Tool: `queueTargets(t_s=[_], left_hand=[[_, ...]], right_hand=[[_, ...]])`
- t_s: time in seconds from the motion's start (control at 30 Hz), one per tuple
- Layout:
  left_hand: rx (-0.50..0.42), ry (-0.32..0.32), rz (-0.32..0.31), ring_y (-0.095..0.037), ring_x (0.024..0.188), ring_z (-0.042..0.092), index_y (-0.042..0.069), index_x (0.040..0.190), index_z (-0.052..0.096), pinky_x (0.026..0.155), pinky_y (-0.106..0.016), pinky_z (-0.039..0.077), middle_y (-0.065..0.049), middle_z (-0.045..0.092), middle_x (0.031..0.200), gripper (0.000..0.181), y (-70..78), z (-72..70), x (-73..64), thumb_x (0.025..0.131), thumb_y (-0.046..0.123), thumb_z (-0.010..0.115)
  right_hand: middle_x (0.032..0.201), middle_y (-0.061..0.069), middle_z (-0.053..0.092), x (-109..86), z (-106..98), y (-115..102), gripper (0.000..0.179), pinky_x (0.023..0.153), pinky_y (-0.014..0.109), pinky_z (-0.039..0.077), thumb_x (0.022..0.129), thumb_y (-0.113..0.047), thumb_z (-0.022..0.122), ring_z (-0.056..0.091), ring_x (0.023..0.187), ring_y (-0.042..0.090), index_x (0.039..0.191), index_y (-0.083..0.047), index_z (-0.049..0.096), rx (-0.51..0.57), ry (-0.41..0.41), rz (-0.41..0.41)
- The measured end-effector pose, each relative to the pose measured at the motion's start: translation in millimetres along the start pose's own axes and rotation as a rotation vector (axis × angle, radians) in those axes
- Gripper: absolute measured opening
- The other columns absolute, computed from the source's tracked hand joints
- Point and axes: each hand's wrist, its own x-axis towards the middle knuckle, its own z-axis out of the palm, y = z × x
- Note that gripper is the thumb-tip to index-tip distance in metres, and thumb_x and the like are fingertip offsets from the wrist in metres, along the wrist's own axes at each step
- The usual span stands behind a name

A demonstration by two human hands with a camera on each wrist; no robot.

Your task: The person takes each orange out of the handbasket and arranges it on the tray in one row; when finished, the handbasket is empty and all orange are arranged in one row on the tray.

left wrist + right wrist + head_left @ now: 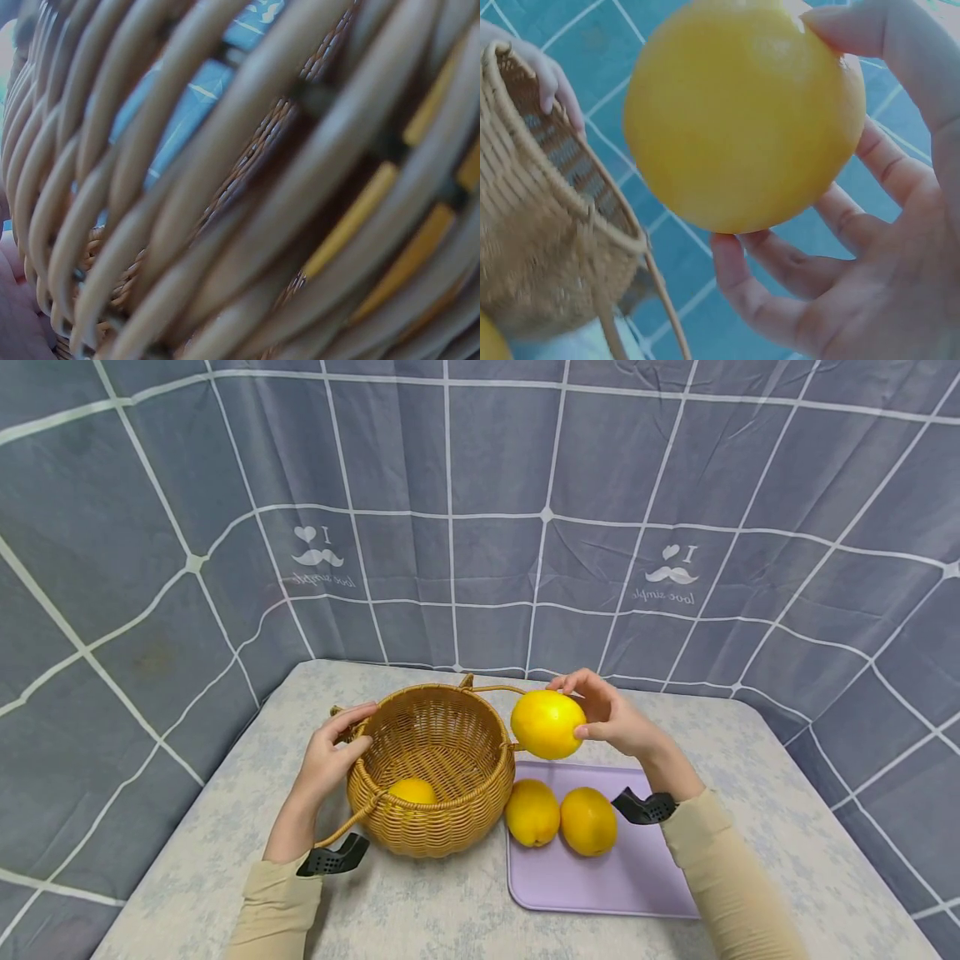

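A round, tightly woven wicker basket has a smooth lilac tray at its four o'clock. The left hand grips the rim near ten; the right hand holds a glossy, rounded yellow fruit outside, at two. One inside fruit lies near seven; two tray fruits apparently remain.

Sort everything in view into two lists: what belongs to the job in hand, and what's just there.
Likely part of the job:
held yellow fruit, raised in the right grip
wicker basket, left grip on its rim
basket fruit
lilac tray
two tray fruits

Seemingly just there:
gridded cloth backdrop
pale tabletop
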Motion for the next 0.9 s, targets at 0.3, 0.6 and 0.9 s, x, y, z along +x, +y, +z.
queueTargets(t_s=[0.3,0.6,0.9], left_hand=[[0.010,0.002,0.003,-0.031,0.114,0.043,-0.010,0.127,0.052,0.087,-0.034,0.036,-0.024,0.046,0.135,0.039,-1.5,-0.1,0.2,0.088,-0.008,0.051],[0.010,0.005,0.012,-0.028,0.110,0.045,-0.010,0.127,0.053,0.084,-0.024,0.037,-0.024,0.047,0.134,0.039,-2.9,-0.4,1.2,0.088,-0.007,0.051],[0.008,0.002,0.004,-0.028,0.111,0.044,-0.010,0.127,0.052,0.084,-0.024,0.036,-0.024,0.047,0.134,0.039,-2.8,0.5,0.8,0.088,-0.008,0.051]], right_hand=[[0.126,0.004,0.045,-63.6,-17,2,0.032,0.085,0.028,0.049,0.086,-0.003,0.065,0.046,0.116,0.018,0.113,-0.010,0.050,-0.039,0.142,-0.038],[0.128,0.003,0.045,-120.5,-28,12,0.038,0.085,0.028,0.049,0.087,0.011,0.054,0.051,0.112,0.017,0.116,-0.013,0.049,-0.048,0.260,0.018],[0.128,0.003,0.046,-166.6,-25,23,0.043,0.084,0.026,0.049,0.084,0.020,0.048,0.052,0.113,0.016,0.117,-0.007,0.048,-0.156,0.381,0.057]])
